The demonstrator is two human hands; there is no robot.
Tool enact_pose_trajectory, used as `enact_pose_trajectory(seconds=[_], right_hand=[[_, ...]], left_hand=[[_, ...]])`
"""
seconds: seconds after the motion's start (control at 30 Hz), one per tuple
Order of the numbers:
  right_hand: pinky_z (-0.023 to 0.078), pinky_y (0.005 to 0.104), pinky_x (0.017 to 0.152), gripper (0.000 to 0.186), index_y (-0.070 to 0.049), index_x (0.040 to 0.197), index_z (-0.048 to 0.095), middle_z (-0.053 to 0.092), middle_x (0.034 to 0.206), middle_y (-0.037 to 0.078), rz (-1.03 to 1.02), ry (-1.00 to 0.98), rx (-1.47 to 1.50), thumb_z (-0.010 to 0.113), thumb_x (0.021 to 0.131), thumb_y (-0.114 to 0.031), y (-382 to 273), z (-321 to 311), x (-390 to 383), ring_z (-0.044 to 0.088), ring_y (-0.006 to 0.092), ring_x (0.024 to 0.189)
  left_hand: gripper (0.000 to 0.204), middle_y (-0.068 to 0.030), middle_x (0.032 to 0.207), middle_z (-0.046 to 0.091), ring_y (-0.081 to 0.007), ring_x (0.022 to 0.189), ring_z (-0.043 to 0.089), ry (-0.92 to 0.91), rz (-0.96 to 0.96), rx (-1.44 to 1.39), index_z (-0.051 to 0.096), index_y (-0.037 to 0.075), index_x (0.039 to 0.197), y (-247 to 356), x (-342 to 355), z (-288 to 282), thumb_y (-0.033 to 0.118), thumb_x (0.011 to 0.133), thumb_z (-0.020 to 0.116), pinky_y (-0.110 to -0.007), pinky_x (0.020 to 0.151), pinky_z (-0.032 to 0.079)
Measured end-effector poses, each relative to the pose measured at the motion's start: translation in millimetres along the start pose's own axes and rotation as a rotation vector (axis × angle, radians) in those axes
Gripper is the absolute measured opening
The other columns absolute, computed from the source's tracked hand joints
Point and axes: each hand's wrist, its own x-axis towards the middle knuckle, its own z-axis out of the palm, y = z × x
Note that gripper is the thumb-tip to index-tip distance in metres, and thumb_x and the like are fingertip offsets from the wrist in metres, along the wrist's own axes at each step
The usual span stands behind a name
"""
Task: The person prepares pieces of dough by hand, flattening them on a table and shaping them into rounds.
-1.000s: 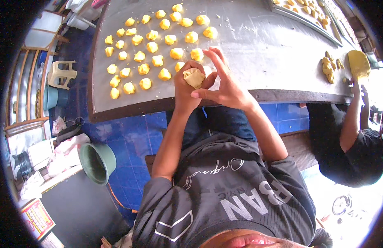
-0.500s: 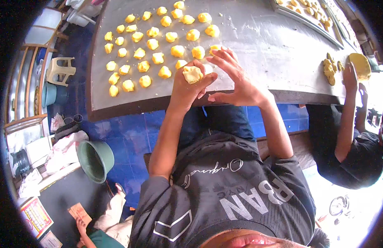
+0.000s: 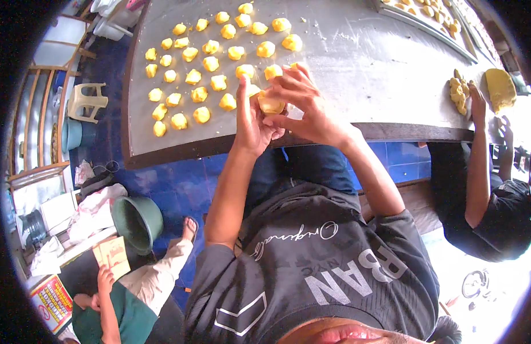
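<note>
Just above the table's near edge, a round piece of pale yellow dough (image 3: 271, 105) sits in my left hand (image 3: 251, 127), whose fingers curl around it from the left and below. My right hand (image 3: 312, 112) closes over it from the right, with the fingertips at its top and the thumb at its near side. Part of the dough is hidden by the fingers. Beyond my hands, several rough yellow dough lumps (image 3: 211, 63) lie in loose rows on the grey metal tabletop (image 3: 351, 74). My right fingers partly cover the nearest lumps from view.
At the far right stands a tray (image 3: 429, 28) with small dough pieces. A co-worker's hand (image 3: 479, 108) is beside a dough strip (image 3: 458, 94) and a larger dough slab (image 3: 500, 90). To the left are a plastic stool (image 3: 86, 102), a green tub (image 3: 138, 225) and a seated person (image 3: 127, 301).
My right hand has moved left and down onto the dough, and my left hand has turned around it. At lower left, the seated person has shifted, with the brown paper raised.
</note>
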Motion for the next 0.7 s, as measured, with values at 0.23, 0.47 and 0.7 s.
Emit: enact_pose_trajectory(seconds=[0.23,0.47,0.7], right_hand=[[0.020,0.0482,0.106,0.030,-0.011,0.101,0.062,0.054,0.118,0.007,-0.085,-0.006,-0.107,0.068,0.073,-0.018,10,5,-5,0.038,0.0320,0.123],[0.026,0.0360,0.103,0.070,0.000,0.125,0.038,0.039,0.126,0.019,0.257,0.119,0.556,0.074,0.071,-0.026,9,10,-6,0.037,0.0292,0.122],[0.022,0.0367,0.106,0.074,-0.001,0.130,0.034,0.032,0.134,0.017,0.231,0.164,0.632,0.074,0.073,-0.025,9,13,-6,0.029,0.0299,0.129]], left_hand=[[0.078,-0.0040,0.070,0.059,-0.0113,0.044,0.051,-0.116,0.038,0.001,0.057,0.009,0.094,-4,3,0,0.077,0.078,0.022,-0.022,0.035,0.040],[0.080,0.0001,0.058,0.049,-0.0101,0.040,0.044,-0.121,0.071,0.076,0.053,0.006,0.082,-5,3,3,0.079,0.077,0.019,-0.021,0.033,0.033],[0.076,0.0014,0.050,0.042,-0.0075,0.035,0.035,-0.003,0.052,0.038,0.049,0.009,0.071,-2,-2,12,0.076,0.080,0.015,-0.019,0.032,0.026]])
